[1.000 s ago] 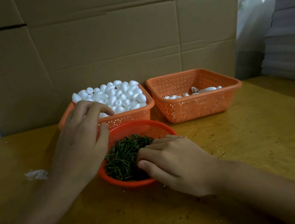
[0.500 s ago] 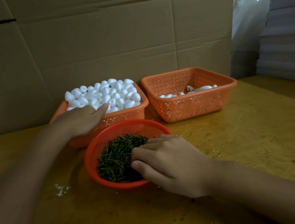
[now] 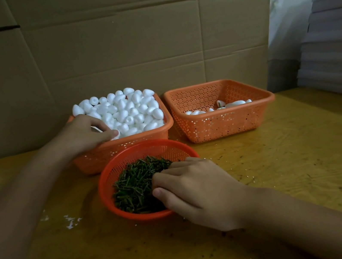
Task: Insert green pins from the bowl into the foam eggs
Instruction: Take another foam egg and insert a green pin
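A: L hand (image 3: 84, 132) — status?

B: Over near-left corner of L basket (image 3: 124, 150), on top of foam eggs (image 3: 130, 111). Curled, thumb and fingers round one egg (image 3: 118, 134), w/ white visible betw. them.

A: R hand (image 3: 196, 190)?

B: Laid across right side of bowl (image 3: 113, 170), fingers (image 3: 178, 164) bent down into green pins (image 3: 134, 185). Buried at the tips, so cannot tell whether pinching a pin or just touching.

A: Bowl — location?

B: On table (image 3: 285, 166), nearest item, directly in front of L basket. Touching or just clear of it: cannot tell. Round, red-orange mesh, filled w/ pins across centre and left.

A: Eggs, distribution?

B: Heaped above rim in L basket, all white. Only a few eggs (image 3: 236, 103) at bottom of R basket (image 3: 221, 125), one w/ a dark green bit at its end. Baskets side by side, narrow gap betw. them.

A: Surroundings?

B: Cardboard (image 3: 129, 46) upright behind both baskets. Grey stack (image 3: 336, 38) at far right. White crumbs (image 3: 70, 220) on table, left of bowl.
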A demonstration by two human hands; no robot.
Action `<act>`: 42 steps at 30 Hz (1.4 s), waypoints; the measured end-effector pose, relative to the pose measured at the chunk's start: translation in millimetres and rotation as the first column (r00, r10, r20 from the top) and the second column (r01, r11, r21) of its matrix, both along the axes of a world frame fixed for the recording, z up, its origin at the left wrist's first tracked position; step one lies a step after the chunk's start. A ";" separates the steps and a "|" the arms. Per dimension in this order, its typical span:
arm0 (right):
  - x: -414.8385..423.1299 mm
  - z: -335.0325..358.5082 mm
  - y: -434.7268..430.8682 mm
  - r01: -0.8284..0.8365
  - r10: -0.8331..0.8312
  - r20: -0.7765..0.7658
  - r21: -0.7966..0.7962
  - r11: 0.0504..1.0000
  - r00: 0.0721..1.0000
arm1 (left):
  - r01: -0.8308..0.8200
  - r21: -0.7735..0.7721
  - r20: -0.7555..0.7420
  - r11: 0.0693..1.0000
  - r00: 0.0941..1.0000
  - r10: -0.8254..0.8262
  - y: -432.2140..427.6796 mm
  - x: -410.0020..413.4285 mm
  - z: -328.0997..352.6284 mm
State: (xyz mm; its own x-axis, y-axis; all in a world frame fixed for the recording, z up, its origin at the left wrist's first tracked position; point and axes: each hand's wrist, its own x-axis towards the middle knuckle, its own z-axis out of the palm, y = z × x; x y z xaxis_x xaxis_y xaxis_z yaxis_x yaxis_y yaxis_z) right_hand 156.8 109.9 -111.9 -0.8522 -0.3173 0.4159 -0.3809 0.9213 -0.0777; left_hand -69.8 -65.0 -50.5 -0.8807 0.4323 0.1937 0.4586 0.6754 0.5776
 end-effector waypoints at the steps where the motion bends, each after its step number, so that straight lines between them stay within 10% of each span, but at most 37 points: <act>1: 0.1 0.4 -0.2 0.000 0.000 0.000 -0.001 1.000 1.000 | -0.011 0.050 0.017 0.999 1.000 0.010 -0.6 1.8 0.6; 12: 1.2 2.6 -0.8 -0.002 0.002 0.004 -0.007 1.000 1.000 | 0.009 0.576 -0.047 0.817 0.999 0.022 -8.0 22.7 -4.8; 31: -1.3 3.8 2.6 -0.044 0.044 0.022 -0.007 0.999 0.999 | 0.361 0.517 -0.321 0.776 0.922 -0.215 1.2 128.3 -36.2; 42: -14.6 1.7 16.4 0.029 -0.026 0.013 -0.526 0.850 1.000 | 0.330 0.626 -0.201 0.707 0.944 -0.262 4.5 134.7 -43.9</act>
